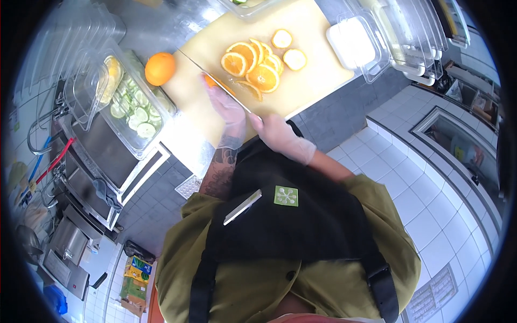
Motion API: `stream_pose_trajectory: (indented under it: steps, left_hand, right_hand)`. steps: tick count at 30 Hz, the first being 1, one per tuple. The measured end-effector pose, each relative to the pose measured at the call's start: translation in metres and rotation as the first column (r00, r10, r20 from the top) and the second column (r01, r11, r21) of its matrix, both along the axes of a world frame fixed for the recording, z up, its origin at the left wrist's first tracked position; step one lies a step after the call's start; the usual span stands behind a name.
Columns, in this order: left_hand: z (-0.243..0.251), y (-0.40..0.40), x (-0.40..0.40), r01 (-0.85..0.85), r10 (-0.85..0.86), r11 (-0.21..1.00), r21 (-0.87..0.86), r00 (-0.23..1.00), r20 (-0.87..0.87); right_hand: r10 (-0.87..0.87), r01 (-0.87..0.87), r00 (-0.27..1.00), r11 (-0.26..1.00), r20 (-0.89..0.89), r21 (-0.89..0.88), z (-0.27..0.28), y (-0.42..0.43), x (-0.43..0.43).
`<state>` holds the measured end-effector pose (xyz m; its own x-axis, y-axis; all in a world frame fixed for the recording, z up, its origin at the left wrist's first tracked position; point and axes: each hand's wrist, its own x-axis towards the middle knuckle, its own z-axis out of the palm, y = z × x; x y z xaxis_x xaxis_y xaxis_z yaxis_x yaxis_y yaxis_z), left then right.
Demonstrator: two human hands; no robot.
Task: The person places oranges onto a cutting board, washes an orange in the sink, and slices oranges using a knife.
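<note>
In a clear glove, my right hand (278, 135) grips a long-bladed knife (226, 89) near the board's front edge. My left hand (226, 107), gloved too, is closed around an orange piece (218, 84) that the blade partly covers. Both lie over a pale yellow cutting board (295, 93). Right of the blade, several orange slices (262, 77) overlap in a loose pile. Two pale orange ends (295, 59) sit just beyond them. A whole orange (160, 69) rests at the board's left edge.
A clear container (139, 109) of lime or cucumber slices stands left, beside a metal sink (101, 149). More clear containers (404, 36) are stacked at right near a white-bottomed tub (351, 42). Another clear container (248, 10) sits at the board's far edge.
</note>
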<state>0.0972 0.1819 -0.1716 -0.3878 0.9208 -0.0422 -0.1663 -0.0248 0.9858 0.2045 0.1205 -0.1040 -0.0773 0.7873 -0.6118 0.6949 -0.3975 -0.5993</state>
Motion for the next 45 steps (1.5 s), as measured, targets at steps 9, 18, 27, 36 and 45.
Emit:
stream_pose_trajectory:
  steps: [9,18,27,36,45]
  left_hand:
    - [-0.001,-0.001,-0.004,0.056,-0.055,0.998,0.023,0.998,-0.016]
    - [0.005,-0.001,-0.001,-0.007,0.005,0.998,0.063,1.0,0.028]
    - [0.016,-0.004,-0.006,0.071,-0.073,0.996,-0.046,0.996,-0.047]
    - [0.017,-0.002,-0.01,0.053,-0.053,0.999,-0.01,0.999,0.0]
    - [0.023,-0.009,-0.038,0.067,-0.047,0.984,-0.166,0.992,0.118]
  right_hand:
    - [-0.024,0.019,0.999,0.993,-0.037,-0.117,0.007,-0.028,0.014]
    - [-0.117,0.123,0.989,0.991,-0.093,0.057,0.0,-0.03,0.008]
    - [0.018,-0.014,1.0,0.981,0.016,-0.194,0.009,0.004,-0.003]
    - [0.016,-0.015,1.0,0.999,0.018,-0.031,-0.015,0.028,-0.02]
    - [-0.497,0.043,0.728,0.721,-0.472,-0.692,0.027,0.034,0.042]
